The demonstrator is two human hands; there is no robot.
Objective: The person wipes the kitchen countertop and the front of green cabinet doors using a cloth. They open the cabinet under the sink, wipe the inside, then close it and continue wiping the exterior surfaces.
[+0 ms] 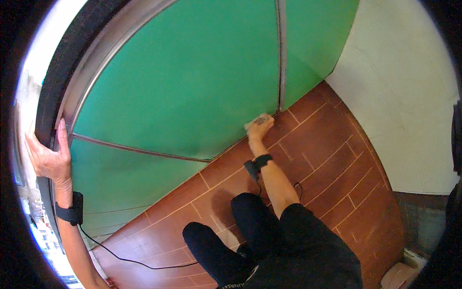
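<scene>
At the left rim, my left hand (50,159) grips the dark counter edge (61,76), its thumb on the inner metal side and its fingers over the outside. My right hand (262,128) reaches down to the foot of a green panel (180,83). It holds a light, crumpled cloth (251,125) against the panel's lower edge, close to the floor; the cloth is partly hidden and a little blurred. Grey metal strips (281,54) divide the green surface into sections. Black straps with small dark units (74,209) sit on both wrists.
Brown floor tiles (310,144) with pale joints run under my bent knees. On the right stands a whitish wall panel (397,101), with a pale container (399,277) near its base. A black cable (144,267) trails from the left wrist unit towards my body.
</scene>
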